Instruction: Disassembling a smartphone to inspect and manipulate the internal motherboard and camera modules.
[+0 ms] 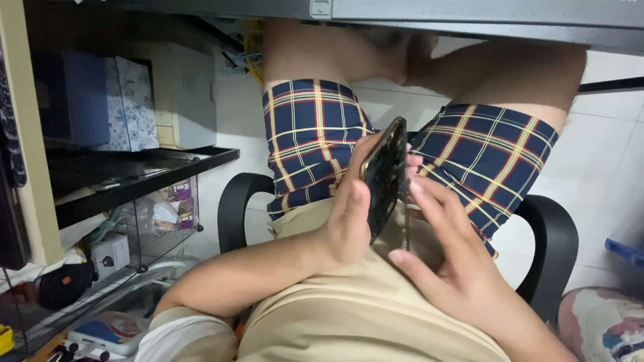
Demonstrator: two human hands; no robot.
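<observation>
Head view, looking down at a seated person's lap: left hand (349, 218) curls closed round a dark phone (384, 175), held on edge above plaid shorts (308, 134). Right hand (446, 258) is open, fingertips touching it. Support from both sides would steady it best.

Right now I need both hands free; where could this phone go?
Bare room: the tan shirt lap below the dark phone, and the plaid shorts. The black wire shelf at left is crowded. Left hand grips the phone; right hand touches it.
</observation>
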